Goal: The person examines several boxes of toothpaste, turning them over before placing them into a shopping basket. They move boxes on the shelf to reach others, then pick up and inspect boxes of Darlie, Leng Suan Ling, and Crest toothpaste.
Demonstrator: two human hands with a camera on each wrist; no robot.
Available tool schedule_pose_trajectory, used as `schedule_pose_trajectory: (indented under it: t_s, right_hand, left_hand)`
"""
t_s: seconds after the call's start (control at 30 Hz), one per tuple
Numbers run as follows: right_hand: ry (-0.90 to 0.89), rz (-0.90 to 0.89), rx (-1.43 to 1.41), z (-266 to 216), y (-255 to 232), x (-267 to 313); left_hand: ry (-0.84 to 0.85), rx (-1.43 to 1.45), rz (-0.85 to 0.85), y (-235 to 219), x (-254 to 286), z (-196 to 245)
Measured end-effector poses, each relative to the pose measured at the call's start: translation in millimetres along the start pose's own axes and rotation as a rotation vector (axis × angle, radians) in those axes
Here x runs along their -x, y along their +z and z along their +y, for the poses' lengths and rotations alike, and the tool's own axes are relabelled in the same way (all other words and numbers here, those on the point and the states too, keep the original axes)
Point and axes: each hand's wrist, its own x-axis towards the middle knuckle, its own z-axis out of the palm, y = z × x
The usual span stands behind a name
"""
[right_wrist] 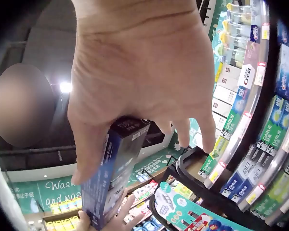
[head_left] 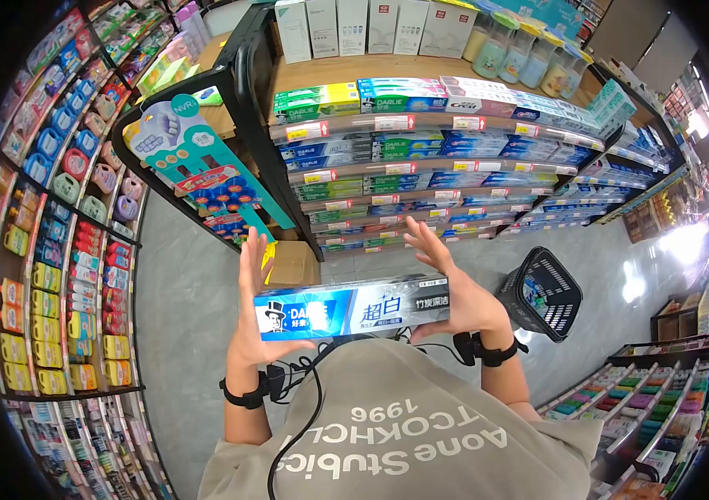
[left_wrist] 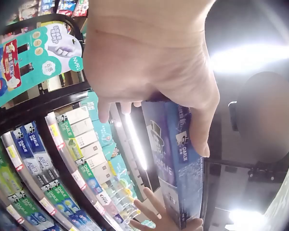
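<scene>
A blue, white and black DARLIE toothpaste box (head_left: 353, 308) is held level in front of the chest, its printed face up in the head view. My left hand (head_left: 249, 304) presses one end with the palm, fingers straight and thumb along the near edge. At the other end, my right hand (head_left: 469, 302) presses likewise, fingers extended past the box. Both wrist views show the box (left_wrist: 176, 159) (right_wrist: 113, 173) between the palms, with the thumb of the left hand (left_wrist: 149, 57) and of the right hand (right_wrist: 139, 77) lying along its side.
Toothpaste shelves (head_left: 454, 122) stand ahead, with a display board (head_left: 196, 158) at their left end. A black basket (head_left: 542, 293) sits on the floor to the right, and a carton (head_left: 294, 264) by the shelf foot. Bottle shelves (head_left: 63, 250) line the left side.
</scene>
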Motion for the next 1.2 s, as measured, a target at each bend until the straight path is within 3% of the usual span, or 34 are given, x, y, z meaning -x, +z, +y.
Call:
schedule_pose_trajectory:
  t_s: [0.23, 0.33, 0.43, 0.53, 1.2]
  right_hand:
    - [-0.014, 0.021, -0.121, -0.6, 2.6, 4.7]
    - [0.036, 0.052, -0.134, 0.8, 6.7, 2.6]
    - [0.038, 0.043, -0.039, -0.8, 6.5, 1.5]
    - [-0.011, 0.071, -0.087, 4.8, 9.5, -0.4]
    - [-0.003, 0.087, -0.112, 13.1, 5.2, 12.2]
  left_hand:
    - [-0.051, -0.048, -0.061, -2.4, -3.4, 4.8]
    - [-0.175, 0.034, -0.065, -2.0, -4.1, 9.1]
    - [-0.058, -0.11, -0.133, -7.5, -5.6, 0.8]
    - [-0.018, -0.12, -0.07, -4.6, -9.8, 5.2]
    - [-0.029, 0.047, -0.147, 3.4, -16.3, 13.4]
